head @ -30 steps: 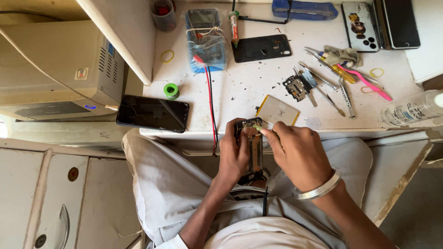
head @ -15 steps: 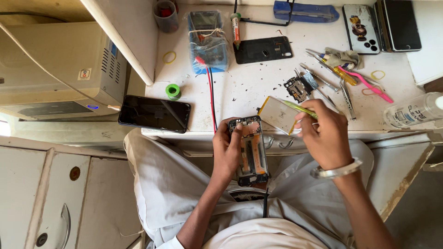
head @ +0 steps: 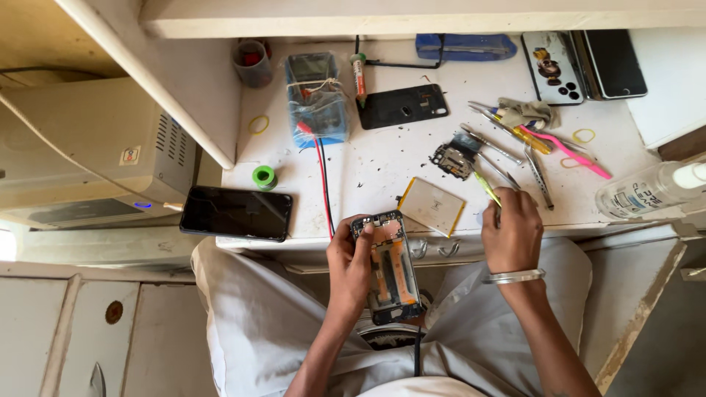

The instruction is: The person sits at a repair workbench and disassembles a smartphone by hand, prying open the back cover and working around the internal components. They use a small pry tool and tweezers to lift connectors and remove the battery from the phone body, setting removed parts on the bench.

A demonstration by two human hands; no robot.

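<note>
Four phones show: one opened phone (head: 390,265) in hand, one dark phone (head: 235,213) lying flat, two phones (head: 585,66) side by side. One back cover (head: 401,106), one battery (head: 432,206), three rubber bands (head: 257,123), one green tape roll (head: 264,177), one bottle (head: 651,190).

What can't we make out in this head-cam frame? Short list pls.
- Right hand: seen from the back, so its grip on the yellow tool is hidden by its own knuckles.
- Opened phone: internal parts too small to tell apart; the left hand covers its left edge.
- Clear bottle: cut off by the right frame edge.
- Small part on the bench: too small to identify.
</note>
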